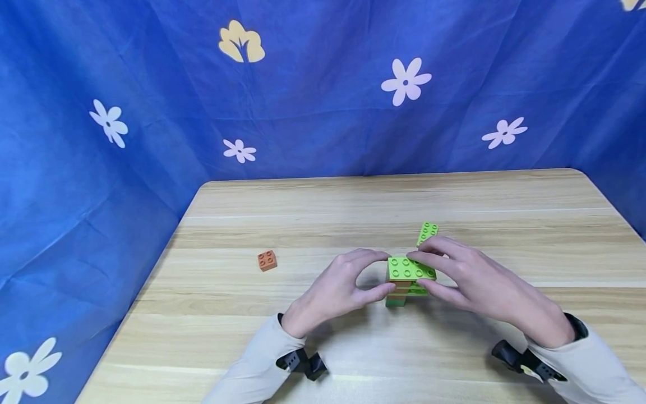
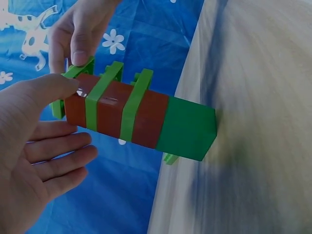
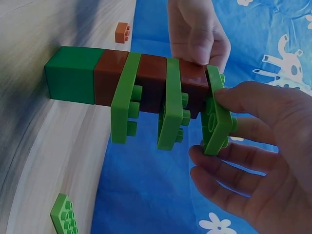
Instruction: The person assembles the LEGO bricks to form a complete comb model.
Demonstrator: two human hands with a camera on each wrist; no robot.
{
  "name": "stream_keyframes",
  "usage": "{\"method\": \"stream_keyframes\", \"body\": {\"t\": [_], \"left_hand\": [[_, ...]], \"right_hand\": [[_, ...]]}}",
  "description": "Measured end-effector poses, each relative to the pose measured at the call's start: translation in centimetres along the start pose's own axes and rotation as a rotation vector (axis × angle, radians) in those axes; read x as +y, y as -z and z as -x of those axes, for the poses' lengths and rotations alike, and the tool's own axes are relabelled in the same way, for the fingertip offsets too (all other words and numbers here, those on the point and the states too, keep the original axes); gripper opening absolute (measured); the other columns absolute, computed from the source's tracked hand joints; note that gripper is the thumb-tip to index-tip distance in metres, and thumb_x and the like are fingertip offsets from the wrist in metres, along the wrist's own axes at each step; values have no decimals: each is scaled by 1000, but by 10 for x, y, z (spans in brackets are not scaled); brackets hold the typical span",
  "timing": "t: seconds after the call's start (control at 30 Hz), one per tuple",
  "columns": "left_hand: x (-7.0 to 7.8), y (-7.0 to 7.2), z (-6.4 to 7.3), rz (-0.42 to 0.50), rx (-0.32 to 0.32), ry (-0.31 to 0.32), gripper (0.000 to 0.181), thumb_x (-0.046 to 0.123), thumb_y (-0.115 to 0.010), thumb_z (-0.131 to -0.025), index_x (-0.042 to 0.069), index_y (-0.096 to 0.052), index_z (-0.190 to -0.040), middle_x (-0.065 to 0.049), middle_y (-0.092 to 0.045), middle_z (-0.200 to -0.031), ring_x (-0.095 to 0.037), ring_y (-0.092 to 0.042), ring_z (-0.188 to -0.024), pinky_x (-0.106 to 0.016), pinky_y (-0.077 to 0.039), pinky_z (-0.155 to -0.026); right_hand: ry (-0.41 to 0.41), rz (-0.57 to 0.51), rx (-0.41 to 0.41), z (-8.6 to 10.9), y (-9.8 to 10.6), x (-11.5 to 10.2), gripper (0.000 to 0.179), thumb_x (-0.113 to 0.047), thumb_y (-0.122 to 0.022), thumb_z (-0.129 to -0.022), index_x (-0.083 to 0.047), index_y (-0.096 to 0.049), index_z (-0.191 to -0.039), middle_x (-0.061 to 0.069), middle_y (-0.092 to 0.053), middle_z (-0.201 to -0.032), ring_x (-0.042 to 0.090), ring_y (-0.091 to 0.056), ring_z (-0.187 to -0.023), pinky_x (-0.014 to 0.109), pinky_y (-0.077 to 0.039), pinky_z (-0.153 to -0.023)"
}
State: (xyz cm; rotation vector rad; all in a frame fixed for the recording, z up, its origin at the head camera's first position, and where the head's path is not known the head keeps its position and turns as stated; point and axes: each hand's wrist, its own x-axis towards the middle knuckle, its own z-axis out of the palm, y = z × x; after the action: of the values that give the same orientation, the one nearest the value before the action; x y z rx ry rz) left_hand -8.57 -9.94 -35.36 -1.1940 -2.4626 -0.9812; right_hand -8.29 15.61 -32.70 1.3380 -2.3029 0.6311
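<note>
A tower of toy building bricks stands upright on the table, with a dark green block (image 2: 187,127) at its base. Above that, brown bricks (image 3: 152,80) alternate with light green plates (image 3: 126,105) that jut out to one side. The topmost light green plate (image 1: 406,270) lies over the upper brown brick; whether it is fully seated I cannot tell. My right hand (image 1: 476,275) pinches this plate's overhanging end between thumb and fingers. My left hand (image 1: 335,286) holds the tower's top from the other side, its thumb on the upper brown brick (image 2: 78,109).
A loose orange-brown brick (image 1: 267,260) lies on the wooden table (image 1: 227,320) to the left. Behind the right hand is another light green plate (image 1: 428,229), partly hidden in the head view. A blue flowered cloth (image 1: 313,90) hangs beyond the table's edge.
</note>
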Motion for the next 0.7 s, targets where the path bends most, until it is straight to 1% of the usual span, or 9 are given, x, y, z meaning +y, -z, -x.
{"method": "stream_keyframes", "body": {"t": [0.13,0.3,0.53,0.7], "left_hand": [[0,1,0,18,25,-22,44,26,-72,-87,1,-62,-122,-10,-67,-117,-18,-62,-111,-23,-46,-99],[1,2,-1,12,53,-61,41,25,-69,-90,2,-61,-123,-9,-66,-119,-16,-61,-113,-21,-45,-99],[3,2,-6,30,90,-130,36,19,-72,-87,-1,-65,-116,-11,-69,-113,-17,-62,-110,-21,-45,-99],[3,2,-8,25,100,-151,33,16,-73,-86,-3,-67,-112,-11,-70,-110,-18,-64,-106,-20,-46,-97]], "right_hand": [[15,0,6,-1,0,0,42,-41,-46,-101,-8,-66,-118,0,-60,-107,9,-58,-84,26,-54,-66],[25,3,7,-2,-1,0,44,-41,-44,-101,-6,-66,-118,1,-60,-106,9,-57,-82,25,-53,-65],[5,16,-8,-1,-1,-1,48,-43,-43,-101,-5,-67,-118,1,-60,-105,7,-55,-80,22,-51,-62],[4,21,-11,-1,0,-1,47,-43,-43,-101,-6,-66,-118,1,-60,-105,7,-55,-80,23,-52,-62]]}}
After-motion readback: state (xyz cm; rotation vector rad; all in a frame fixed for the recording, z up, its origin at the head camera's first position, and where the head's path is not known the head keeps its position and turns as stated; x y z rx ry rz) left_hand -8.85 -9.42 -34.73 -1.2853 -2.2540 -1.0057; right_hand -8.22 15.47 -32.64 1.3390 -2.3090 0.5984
